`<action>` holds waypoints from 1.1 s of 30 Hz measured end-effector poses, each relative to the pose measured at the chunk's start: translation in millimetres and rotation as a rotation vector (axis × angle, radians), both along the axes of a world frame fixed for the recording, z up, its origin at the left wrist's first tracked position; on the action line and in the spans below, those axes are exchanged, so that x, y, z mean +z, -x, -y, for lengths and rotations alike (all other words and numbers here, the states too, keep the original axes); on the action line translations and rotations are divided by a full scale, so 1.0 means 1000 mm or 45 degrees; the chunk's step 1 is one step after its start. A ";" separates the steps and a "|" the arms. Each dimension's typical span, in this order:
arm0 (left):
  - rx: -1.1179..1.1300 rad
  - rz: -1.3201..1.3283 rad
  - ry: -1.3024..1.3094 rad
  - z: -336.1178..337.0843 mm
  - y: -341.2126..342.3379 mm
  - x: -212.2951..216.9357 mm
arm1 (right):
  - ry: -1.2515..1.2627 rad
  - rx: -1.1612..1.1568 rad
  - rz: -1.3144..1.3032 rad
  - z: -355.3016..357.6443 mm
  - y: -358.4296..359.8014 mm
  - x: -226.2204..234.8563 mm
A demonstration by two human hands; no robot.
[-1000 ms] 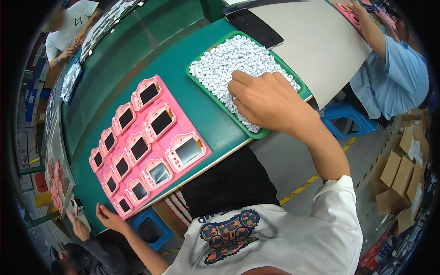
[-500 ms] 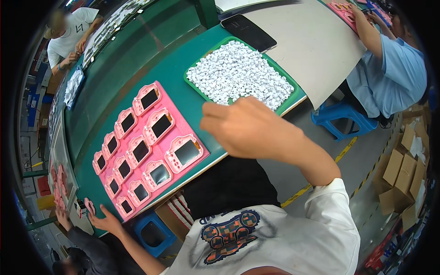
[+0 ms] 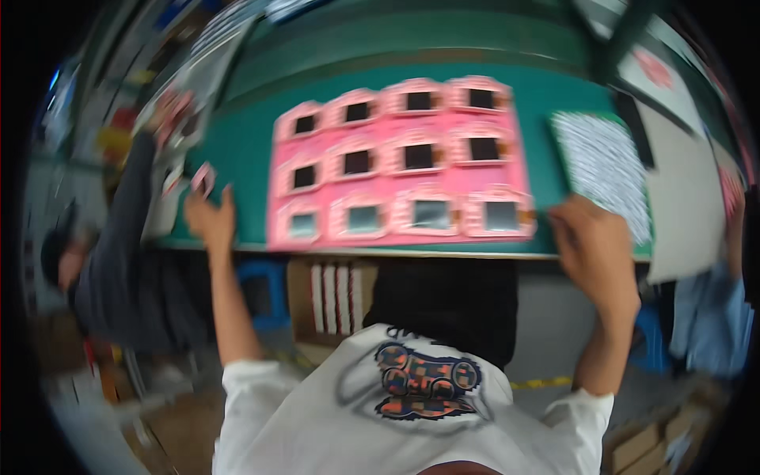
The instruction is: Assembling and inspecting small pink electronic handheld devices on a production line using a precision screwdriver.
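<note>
so your pink tray (image 3: 396, 162) sits flat on the green table (image 3: 237, 150), right in front of you, with three rows of little framed pockets. the back two rows look dark, while the front row shows paler, shinier squares, so i'd guess only part of it is worked and the rest is left, but everything is smeared and i can't be sure. the green tray of small white bits (image 3: 603, 170) lies just beside the pink one on your right.

your right hand (image 3: 592, 247) is raised at the front right corner of the pink tray, fingers curled in together; whether they're clamped on a piece i can't tell. your left hand (image 3: 210, 215) is up near the front left corner, just off the tray, fingers half curled, and i can't tell its grip either. someone in a dark sleeve (image 3: 131, 214) is working to your left.
</note>
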State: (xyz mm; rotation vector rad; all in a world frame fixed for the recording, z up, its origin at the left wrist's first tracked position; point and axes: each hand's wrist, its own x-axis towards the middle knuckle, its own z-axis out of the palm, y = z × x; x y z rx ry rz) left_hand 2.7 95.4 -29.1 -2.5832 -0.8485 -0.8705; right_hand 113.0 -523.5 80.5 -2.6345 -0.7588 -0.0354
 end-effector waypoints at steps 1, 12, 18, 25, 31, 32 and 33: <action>0.003 0.019 0.227 0.004 -0.006 0.002 | 0.055 -0.001 0.044 0.000 0.003 0.001; 0.190 0.034 0.427 -0.007 -0.003 0.026 | 0.014 0.005 0.108 -0.012 0.001 -0.013; -0.355 0.215 0.174 0.016 -0.002 0.034 | -0.124 -0.039 0.164 -0.008 0.003 -0.015; -1.225 0.256 -0.124 0.184 -0.024 0.107 | -0.788 0.087 0.163 -0.056 0.014 0.025; -1.500 0.197 0.015 0.248 -0.009 0.110 | -0.960 0.443 0.333 -0.123 0.019 0.013; -1.574 0.250 0.013 0.254 -0.006 0.110 | -0.919 0.423 0.287 -0.125 0.022 0.011; -1.648 0.304 0.012 0.257 -0.005 0.110 | -0.878 0.404 0.242 -0.126 0.025 0.010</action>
